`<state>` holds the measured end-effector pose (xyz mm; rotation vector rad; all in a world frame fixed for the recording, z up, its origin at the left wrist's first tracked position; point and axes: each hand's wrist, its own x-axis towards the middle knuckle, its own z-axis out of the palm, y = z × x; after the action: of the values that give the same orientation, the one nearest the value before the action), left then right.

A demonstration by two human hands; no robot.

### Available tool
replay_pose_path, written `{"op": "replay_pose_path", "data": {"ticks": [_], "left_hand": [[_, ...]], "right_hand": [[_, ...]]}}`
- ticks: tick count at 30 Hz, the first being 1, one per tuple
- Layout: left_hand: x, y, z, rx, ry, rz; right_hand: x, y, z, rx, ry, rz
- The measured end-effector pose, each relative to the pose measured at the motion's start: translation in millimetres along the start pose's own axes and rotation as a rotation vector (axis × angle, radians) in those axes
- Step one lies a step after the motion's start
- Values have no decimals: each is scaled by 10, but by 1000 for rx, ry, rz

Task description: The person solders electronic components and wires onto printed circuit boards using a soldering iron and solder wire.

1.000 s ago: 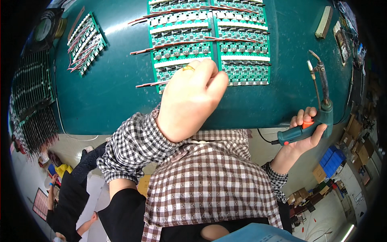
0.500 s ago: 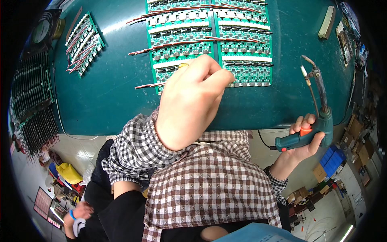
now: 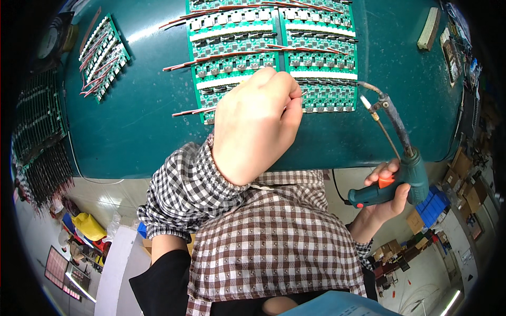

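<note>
In my right hand (image 3: 390,207) is a green soldering gun (image 3: 416,176) with a red trigger. Its bent metal tip and a thin side tube with a white nozzle point up toward the right edge of the boards. My left hand (image 3: 256,122) is closed in a pinch over the lower part of the left circuit board panel (image 3: 232,66). A thin wire end shows just past its fingertips; the rest is hidden by the hand. Beside it lies the right circuit board panel (image 3: 321,71). Red, white and black wires (image 3: 192,112) stretch out from under the left hand.
More twisted wires (image 3: 221,56) lie across the panels. A smaller wired board (image 3: 103,58) rests at the left on the green tabletop (image 3: 142,131). Wired boards (image 3: 39,110) are stacked at the far left edge. A pale bar-shaped block (image 3: 428,29) lies at the far right.
The soldering gun in my right hand has moved left and slightly down, its tip now nearer the boards. My left hand has shifted slightly, a wire end showing at its fingertips. A person's hand at lower left is gone.
</note>
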<state>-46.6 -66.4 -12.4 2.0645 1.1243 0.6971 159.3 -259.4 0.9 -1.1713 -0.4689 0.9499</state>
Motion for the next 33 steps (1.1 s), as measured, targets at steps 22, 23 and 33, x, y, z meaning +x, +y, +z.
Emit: {"op": "replay_pose_path", "data": {"ticks": [22,23,33], "left_hand": [[-23,-26,134,56,121,58],[-29,-26,117,51,129,63],[-43,-45,134,-4,93,39]], "right_hand": [[-191,50,102,-72,142,51],[-185,64,94,-76,138,42],[-206,3,265,-249,148,-43]]}}
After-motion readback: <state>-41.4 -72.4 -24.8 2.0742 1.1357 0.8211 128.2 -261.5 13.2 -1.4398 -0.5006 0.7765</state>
